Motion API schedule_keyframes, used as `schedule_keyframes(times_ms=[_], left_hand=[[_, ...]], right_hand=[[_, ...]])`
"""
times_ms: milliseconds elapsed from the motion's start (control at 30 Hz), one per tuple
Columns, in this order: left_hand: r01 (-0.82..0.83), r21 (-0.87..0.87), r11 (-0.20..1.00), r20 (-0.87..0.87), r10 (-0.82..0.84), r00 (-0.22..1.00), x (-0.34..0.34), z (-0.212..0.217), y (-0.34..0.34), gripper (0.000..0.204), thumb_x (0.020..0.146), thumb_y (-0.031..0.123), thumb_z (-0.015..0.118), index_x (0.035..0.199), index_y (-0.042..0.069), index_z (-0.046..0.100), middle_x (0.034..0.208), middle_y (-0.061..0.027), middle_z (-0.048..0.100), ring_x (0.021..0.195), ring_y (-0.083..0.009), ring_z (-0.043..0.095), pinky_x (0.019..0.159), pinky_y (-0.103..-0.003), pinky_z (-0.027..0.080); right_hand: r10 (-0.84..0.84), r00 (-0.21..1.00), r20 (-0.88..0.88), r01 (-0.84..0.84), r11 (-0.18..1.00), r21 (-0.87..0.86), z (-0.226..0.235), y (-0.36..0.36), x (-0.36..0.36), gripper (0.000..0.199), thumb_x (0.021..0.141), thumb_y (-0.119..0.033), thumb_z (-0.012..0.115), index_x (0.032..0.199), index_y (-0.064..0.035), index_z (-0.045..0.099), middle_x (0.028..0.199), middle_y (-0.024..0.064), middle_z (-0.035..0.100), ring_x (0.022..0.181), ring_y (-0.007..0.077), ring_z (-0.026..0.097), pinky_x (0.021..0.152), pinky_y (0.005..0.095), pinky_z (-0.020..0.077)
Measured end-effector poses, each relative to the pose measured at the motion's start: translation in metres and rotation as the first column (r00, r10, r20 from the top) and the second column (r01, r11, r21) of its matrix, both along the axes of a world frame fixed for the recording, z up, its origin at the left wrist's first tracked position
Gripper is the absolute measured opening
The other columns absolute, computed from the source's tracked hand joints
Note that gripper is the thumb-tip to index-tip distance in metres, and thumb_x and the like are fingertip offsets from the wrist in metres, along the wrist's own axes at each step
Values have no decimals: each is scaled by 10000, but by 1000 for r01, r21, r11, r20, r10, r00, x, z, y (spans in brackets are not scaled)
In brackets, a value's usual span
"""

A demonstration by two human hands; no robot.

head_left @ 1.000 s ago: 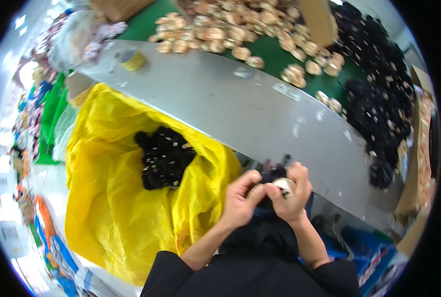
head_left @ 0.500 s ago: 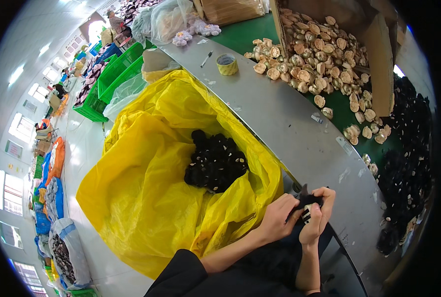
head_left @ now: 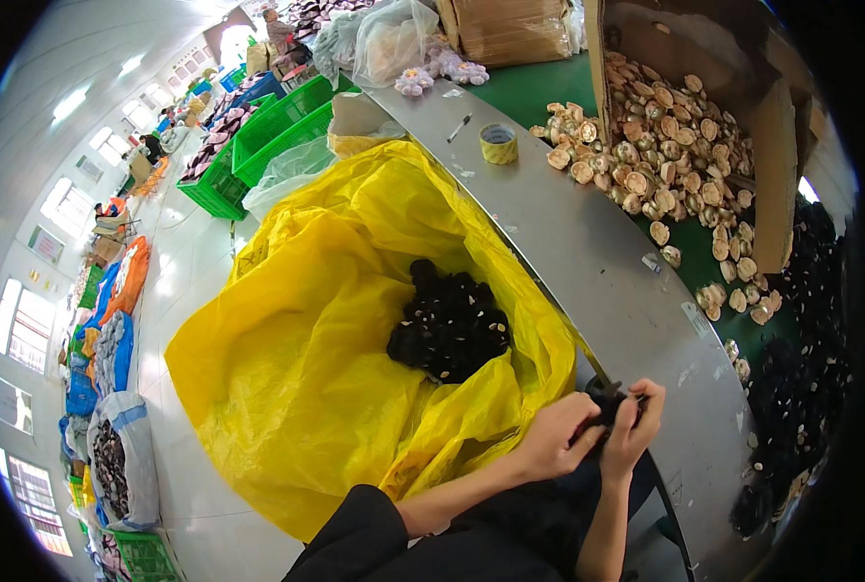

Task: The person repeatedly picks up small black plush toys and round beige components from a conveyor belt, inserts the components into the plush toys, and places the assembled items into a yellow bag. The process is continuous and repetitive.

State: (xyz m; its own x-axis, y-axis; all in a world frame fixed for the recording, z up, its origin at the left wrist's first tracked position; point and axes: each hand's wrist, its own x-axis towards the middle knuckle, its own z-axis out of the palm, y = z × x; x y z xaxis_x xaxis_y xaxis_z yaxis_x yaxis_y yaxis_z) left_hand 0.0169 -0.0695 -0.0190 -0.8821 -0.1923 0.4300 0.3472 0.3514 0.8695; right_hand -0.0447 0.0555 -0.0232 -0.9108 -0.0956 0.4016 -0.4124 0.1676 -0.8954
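Over the near edge of the grey metal table, both my hands work on a small black plush piece (head_left: 607, 402). My left hand (head_left: 554, 438) grips it from the left, fingers curled around it. On the other side my right hand (head_left: 632, 427) pinches it between thumb and bent fingers. Much of the piece is hidden by the fingers. To the left, a large yellow plastic bag (head_left: 277, 359) gapes wide, with a pile of black plush pieces (head_left: 449, 328) showing small pale spots at its bottom.
Gold and beige half-shell pieces (head_left: 680, 160) spill from a cardboard box (head_left: 774, 184) on the table (head_left: 587, 276). A tape roll (head_left: 498, 144) and a pen (head_left: 459, 127) lie farther back. More black plush (head_left: 801, 388) is heaped at right. Green crates (head_left: 287, 136) stand beyond the bag.
The surroundings have shifted slightly rightward in the picture. In my hands the plush piece has turned, and the black-and-white striped part seen earlier is now hidden.
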Motion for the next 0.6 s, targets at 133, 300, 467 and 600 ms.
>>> schedule_keyframes(times_ms=[133, 300, 467, 600], left_hand=[[-134, 2, 991, 125, 133, 983, 10, 24, -40, 128, 835, 72, 703, 915, 39, 608, 774, -99, 556, 615, -217, 567, 553, -322, 443], [-213, -243, 946, 162, 256, 953, 17, 17, -48, 170, 779, 69, 731, 907, 52, 620, 763, -93, 556, 640, -226, 582, 584, -308, 464], [-516, -500, 696, 181, 666, 724, 29, -8, -115, 295, 747, -75, 653, 1013, 23, 573, 913, -84, 585, 813, -218, 589, 757, -310, 486], [-455, -343, 822, 118, 519, 847, -7, -16, -93, 276, 724, -112, 495, 968, 12, 536, 898, -71, 493, 768, -191, 459, 697, -300, 405]], right_hand=[[161, 980, 116, -168, 984, 51, 10, 10, 20, 290, 877, -9, 677, 1139, -23, 555, 711, 4, 465, 615, 92, 452, 572, 253, 386], [51, 996, 73, -59, 991, 118, 12, 10, 2, 199, 874, 29, 647, 1065, -13, 615, 678, 27, 513, 590, 108, 491, 582, 247, 424], [-109, 992, 59, 82, 936, 343, 20, 132, -39, 123, 876, -40, 641, 998, -20, 639, 694, 29, 551, 600, 110, 530, 576, 257, 443], [-274, 961, 45, 195, 782, 592, 26, 206, -98, 81, 920, -74, 622, 990, -35, 634, 674, 65, 542, 560, 119, 518, 546, 273, 419]])
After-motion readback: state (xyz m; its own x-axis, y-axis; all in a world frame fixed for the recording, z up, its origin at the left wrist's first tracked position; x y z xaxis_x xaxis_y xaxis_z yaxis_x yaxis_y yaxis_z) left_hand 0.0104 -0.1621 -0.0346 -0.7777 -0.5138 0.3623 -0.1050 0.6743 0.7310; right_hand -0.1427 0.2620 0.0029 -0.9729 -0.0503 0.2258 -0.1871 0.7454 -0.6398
